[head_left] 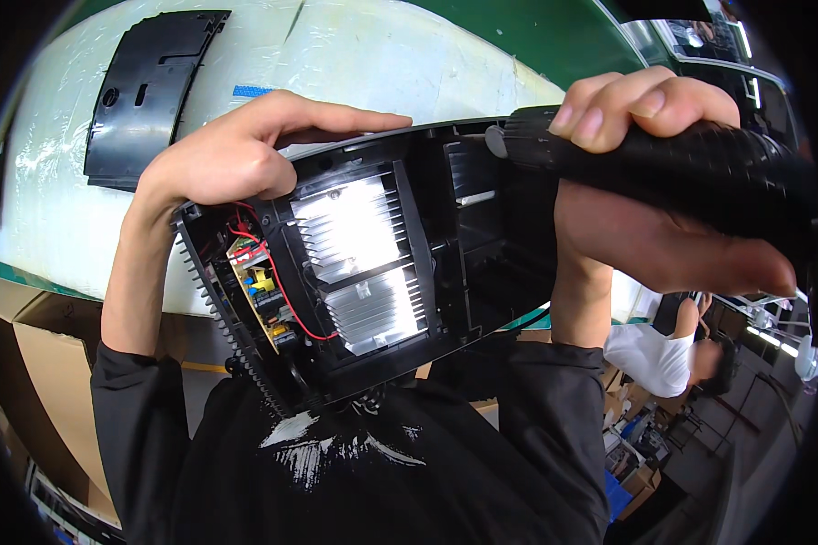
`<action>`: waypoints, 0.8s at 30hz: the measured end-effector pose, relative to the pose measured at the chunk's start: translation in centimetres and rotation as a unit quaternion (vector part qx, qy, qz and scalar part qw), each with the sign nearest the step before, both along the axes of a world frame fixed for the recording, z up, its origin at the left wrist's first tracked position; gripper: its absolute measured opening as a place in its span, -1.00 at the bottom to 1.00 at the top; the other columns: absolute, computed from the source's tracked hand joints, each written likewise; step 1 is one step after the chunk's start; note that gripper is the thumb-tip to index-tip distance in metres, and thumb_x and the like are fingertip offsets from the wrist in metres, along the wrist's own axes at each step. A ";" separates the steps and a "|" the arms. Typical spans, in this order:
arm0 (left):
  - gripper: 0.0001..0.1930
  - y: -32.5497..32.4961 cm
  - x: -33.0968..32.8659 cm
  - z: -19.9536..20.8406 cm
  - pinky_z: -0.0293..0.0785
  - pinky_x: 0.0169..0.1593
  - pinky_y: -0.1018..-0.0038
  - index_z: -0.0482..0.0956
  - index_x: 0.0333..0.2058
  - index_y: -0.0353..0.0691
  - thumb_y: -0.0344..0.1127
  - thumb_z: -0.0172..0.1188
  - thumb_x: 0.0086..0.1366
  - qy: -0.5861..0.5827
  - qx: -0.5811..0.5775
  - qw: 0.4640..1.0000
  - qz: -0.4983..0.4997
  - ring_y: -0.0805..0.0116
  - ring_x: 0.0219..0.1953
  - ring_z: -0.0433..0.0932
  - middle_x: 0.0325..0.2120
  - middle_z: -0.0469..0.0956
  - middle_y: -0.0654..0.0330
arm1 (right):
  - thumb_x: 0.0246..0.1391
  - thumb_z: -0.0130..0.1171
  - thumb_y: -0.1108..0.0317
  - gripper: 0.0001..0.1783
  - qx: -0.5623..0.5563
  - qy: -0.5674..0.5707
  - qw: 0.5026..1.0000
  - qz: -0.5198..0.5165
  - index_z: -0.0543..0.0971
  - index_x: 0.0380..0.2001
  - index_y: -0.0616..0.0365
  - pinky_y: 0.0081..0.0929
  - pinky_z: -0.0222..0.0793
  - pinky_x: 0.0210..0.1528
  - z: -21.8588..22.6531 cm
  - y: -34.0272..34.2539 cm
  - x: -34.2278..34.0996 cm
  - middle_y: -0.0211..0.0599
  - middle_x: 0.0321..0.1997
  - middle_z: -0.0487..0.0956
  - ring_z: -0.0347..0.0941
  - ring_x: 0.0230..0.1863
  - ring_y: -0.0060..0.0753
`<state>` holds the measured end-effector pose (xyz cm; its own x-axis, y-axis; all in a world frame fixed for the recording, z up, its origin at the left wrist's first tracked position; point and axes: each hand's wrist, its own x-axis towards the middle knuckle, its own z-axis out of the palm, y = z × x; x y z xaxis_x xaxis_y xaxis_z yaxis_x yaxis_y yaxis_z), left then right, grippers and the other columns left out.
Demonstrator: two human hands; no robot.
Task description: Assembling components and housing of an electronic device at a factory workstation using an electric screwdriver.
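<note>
An open black plastic housing is tilted above the bench edge, close to my body. Inside it are silver finned heat sinks, a circuit board and red wires. My left hand grips the housing's far left edge, index finger stretched along the rim, other fingers curled. On the right, my right hand is closed round a long black ribbed part, fingers over its top and thumb below. Whether that part joins the housing, I cannot tell.
A curved black cover panel lies on the pale sheeted bench, near a small blue strip. Cardboard boxes stand below at left. Another person in a white shirt is at the right.
</note>
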<state>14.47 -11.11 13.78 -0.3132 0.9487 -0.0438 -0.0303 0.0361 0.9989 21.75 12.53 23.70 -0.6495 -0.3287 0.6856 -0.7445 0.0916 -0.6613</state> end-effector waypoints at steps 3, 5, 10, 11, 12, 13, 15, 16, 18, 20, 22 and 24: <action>-0.15 -0.4 0.0 -0.1 0.19 0.18 0.55 0.44 0.07 -0.22 -0.54 -0.14 -0.43 0.028 0.012 1.000 -0.003 0.26 0.12 0.39 0.00 0.48 0.05 | -0.23 -0.49 -0.69 0.12 0.012 -0.011 1.000 0.019 0.41 -0.35 0.31 -0.41 0.40 -0.47 0.5 0.2 0.3 -0.14 -0.58 0.42 0.41 -0.55 -0.29; -0.15 -0.5 0.1 0.1 0.20 0.17 0.56 0.44 0.07 -0.22 -0.54 -0.13 -0.43 0.019 -0.002 1.000 -0.003 0.25 0.11 0.39 0.00 0.48 0.05 | -0.22 -0.49 -0.69 0.12 0.006 -0.027 0.999 0.023 0.41 -0.34 0.31 -0.42 0.40 -0.46 0.6 0.1 0.4 -0.13 -0.57 0.43 0.42 -0.54 -0.28; -0.09 -0.1 -0.1 0.1 0.15 0.22 0.48 0.39 0.06 -0.44 -0.33 -0.06 -0.51 0.031 0.002 0.999 -0.007 0.13 0.04 0.46 -0.05 0.49 -0.11 | -0.24 -0.49 -0.70 0.12 0.002 -0.032 0.999 0.032 0.40 -0.33 0.31 -0.42 0.40 -0.46 0.1 -0.7 0.1 -0.15 -0.57 0.42 0.39 -0.55 -0.29; -0.09 -0.1 -0.1 0.2 0.16 0.22 0.47 0.39 0.06 -0.44 -0.33 -0.05 -0.51 0.031 -0.004 0.999 -0.014 0.12 0.03 0.46 -0.05 0.49 -0.11 | -0.24 -0.49 -0.70 0.12 0.002 -0.034 0.999 0.031 0.40 -0.33 0.31 -0.42 0.40 -0.46 0.2 -0.7 0.1 -0.15 -0.57 0.42 0.39 -0.55 -0.29; -0.09 -0.1 -0.1 0.2 0.16 0.22 0.47 0.39 0.06 -0.44 -0.33 -0.05 -0.51 0.029 -0.003 0.999 -0.015 0.12 0.03 0.46 -0.05 0.49 -0.11 | -0.24 -0.49 -0.70 0.12 0.017 -0.024 0.999 0.027 0.40 -0.33 0.32 -0.41 0.40 -0.47 0.3 -0.5 0.1 -0.15 -0.58 0.41 0.39 -0.56 -0.30; -0.09 -0.2 -0.2 0.1 0.16 0.22 0.46 0.39 0.06 -0.43 -0.32 -0.05 -0.51 0.048 0.001 0.999 -0.007 0.12 0.02 0.47 -0.05 0.49 -0.11 | -0.24 -0.48 -0.70 0.12 0.030 -0.013 0.999 0.027 0.40 -0.33 0.32 -0.41 0.39 -0.47 0.2 -0.4 0.0 -0.15 -0.58 0.41 0.38 -0.56 -0.30; -0.09 -0.5 -0.1 0.0 0.16 0.22 0.45 0.39 0.06 -0.43 -0.32 -0.05 -0.51 0.067 0.003 0.998 0.003 0.11 0.02 0.47 -0.06 0.49 -0.12 | -0.24 -0.49 -0.70 0.12 0.012 -0.034 0.999 0.033 0.40 -0.34 0.31 -0.42 0.39 -0.47 -0.4 -0.2 -0.4 -0.15 -0.59 0.40 0.38 -0.57 -0.31; -0.09 -0.3 -0.1 -0.1 0.16 0.22 0.45 0.39 0.06 -0.43 -0.32 -0.05 -0.51 0.058 0.009 0.998 -0.002 0.11 0.02 0.47 -0.05 0.49 -0.12 | -0.25 -0.49 -0.70 0.12 -0.001 -0.056 0.998 0.031 0.40 -0.35 0.31 -0.43 0.39 -0.48 -0.5 0.0 -0.4 -0.16 -0.59 0.40 0.38 -0.57 -0.31; -0.09 -0.2 0.0 -0.3 0.16 0.22 0.45 0.39 0.06 -0.43 -0.32 -0.05 -0.50 0.049 0.015 0.999 -0.007 0.10 0.02 0.47 -0.05 0.49 -0.12 | -0.26 -0.49 -0.71 0.12 0.021 -0.032 0.999 0.027 0.40 -0.36 0.30 -0.43 0.38 -0.48 -0.6 0.0 -0.3 -0.16 -0.60 0.39 0.38 -0.58 -0.31; -0.09 -0.3 0.0 -0.5 0.17 0.22 0.45 0.39 0.07 -0.42 -0.31 -0.04 -0.50 0.066 0.014 0.998 -0.008 0.10 0.02 0.47 -0.05 0.49 -0.12 | -0.27 -0.49 -0.71 0.12 0.039 -0.006 0.999 0.025 0.40 -0.37 0.30 -0.43 0.38 -0.49 -0.9 -0.1 -0.2 -0.17 -0.61 0.39 0.37 -0.59 -0.32; -0.10 0.1 0.1 -0.3 0.17 0.22 0.45 0.39 0.07 -0.41 -0.31 -0.04 -0.50 0.053 0.015 0.998 -0.010 0.10 0.03 0.47 -0.05 0.49 -0.12 | -0.29 -0.50 -0.72 0.12 -0.014 -0.032 0.999 -0.004 0.40 -0.39 0.28 -0.46 0.38 -0.50 -1.1 -0.3 0.1 -0.20 -0.62 0.39 0.37 -0.61 -0.35; -0.10 0.3 0.1 -0.1 0.17 0.22 0.46 0.39 0.07 -0.40 -0.31 -0.04 -0.49 0.041 0.019 0.999 -0.017 0.09 0.03 0.47 -0.05 0.49 -0.12 | -0.29 -0.50 -0.72 0.12 0.009 -0.033 0.999 -0.009 0.41 -0.40 0.28 -0.47 0.38 -0.51 -0.6 -0.1 0.4 -0.21 -0.63 0.39 0.37 -0.61 -0.36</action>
